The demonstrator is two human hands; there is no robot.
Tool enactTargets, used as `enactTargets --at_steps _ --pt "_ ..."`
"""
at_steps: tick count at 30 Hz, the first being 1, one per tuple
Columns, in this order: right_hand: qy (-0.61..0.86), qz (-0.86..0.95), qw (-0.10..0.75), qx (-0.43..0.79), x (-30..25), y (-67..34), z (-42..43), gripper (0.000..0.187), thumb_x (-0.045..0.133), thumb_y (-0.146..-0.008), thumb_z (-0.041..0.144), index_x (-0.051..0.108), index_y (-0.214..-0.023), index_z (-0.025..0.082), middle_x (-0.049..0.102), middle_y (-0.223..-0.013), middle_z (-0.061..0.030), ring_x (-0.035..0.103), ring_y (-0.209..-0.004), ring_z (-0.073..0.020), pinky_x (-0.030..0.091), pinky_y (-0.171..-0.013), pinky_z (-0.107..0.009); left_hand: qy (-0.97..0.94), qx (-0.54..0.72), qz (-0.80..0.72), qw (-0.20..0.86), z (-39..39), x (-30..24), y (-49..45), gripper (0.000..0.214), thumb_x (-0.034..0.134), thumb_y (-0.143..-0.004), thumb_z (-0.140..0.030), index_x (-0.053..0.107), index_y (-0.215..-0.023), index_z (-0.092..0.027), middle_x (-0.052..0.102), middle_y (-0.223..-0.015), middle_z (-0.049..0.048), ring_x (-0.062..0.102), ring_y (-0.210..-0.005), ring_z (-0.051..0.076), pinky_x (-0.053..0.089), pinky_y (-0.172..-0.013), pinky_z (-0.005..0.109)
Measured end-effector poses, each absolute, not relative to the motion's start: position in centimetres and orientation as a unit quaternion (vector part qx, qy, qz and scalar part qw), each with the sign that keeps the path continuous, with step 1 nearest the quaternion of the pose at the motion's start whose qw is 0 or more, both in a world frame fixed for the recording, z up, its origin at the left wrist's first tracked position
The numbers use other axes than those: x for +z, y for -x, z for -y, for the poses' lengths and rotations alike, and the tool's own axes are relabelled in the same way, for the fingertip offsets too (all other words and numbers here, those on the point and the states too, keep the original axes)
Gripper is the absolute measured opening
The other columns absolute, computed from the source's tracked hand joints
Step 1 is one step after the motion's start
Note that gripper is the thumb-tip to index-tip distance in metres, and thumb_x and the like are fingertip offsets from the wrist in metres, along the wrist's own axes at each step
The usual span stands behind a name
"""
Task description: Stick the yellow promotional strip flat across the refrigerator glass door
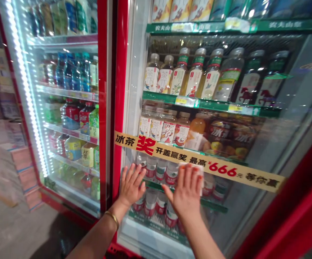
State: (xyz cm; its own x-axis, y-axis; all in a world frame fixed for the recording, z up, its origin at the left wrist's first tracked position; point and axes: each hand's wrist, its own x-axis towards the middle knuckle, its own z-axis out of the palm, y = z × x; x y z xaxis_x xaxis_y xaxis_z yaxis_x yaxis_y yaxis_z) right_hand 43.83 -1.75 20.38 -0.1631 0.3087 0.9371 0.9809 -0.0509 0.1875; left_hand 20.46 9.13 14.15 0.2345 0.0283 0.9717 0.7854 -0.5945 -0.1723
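Right hand (186, 197): fingers spread, unclenched, pressing white cloth (197, 175) flat against fridge door glass (239, 212). Left hand (131, 185): fingers open, flat on glass, just left of cloth.

Your right hand (184, 196) covers most of a white cloth (196, 172) on the cooler door (120, 108); top-shelf bottles (188, 9) above it run off the frame, shelf tags (185, 101) too small to read.

Red-framed glass-door drinks cooler (101, 90), lit inside by a white LED strip (27, 100) along its left edge; stacked cardboard cartons (23, 176) stand beside it on a grey concrete floor (15, 226).
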Motion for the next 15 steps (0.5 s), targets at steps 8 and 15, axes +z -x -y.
enactTargets --at_steps 8,15 --pt "0.471 0.7 0.262 -0.468 15.0 -52.6 7.8 0.077 0.047 -0.108 0.049 0.021 -0.173 0.017 0.013 -0.181 -0.0074 0.004 -0.171 -0.0222 0.011 -0.139 -0.052 0.725 -0.533 0.287 0.329 -9.8 13.6 -20.2 0.078 0.057 -0.099 -0.026 0.028 -0.172 -0.028 0.028 -0.18 0.0071 0.013 -0.172 0.028 0.013 -0.14 0.061" --pt "0.689 0.492 0.367 -0.385 22.0 -51.7 5.5 0.107 0.012 -0.105 0.074 0.007 -0.163 -0.016 -0.017 -0.173 -0.0344 -0.008 -0.164 -0.0555 0.018 -0.121 -0.079 0.764 -0.459 0.351 0.286 -10.1 12.5 -19.1 0.065 0.057 -0.1 -0.032 0.046 -0.164 -0.022 0.035 -0.178 0.0121 0.011 -0.172 0.034 0.006 -0.138 0.07"
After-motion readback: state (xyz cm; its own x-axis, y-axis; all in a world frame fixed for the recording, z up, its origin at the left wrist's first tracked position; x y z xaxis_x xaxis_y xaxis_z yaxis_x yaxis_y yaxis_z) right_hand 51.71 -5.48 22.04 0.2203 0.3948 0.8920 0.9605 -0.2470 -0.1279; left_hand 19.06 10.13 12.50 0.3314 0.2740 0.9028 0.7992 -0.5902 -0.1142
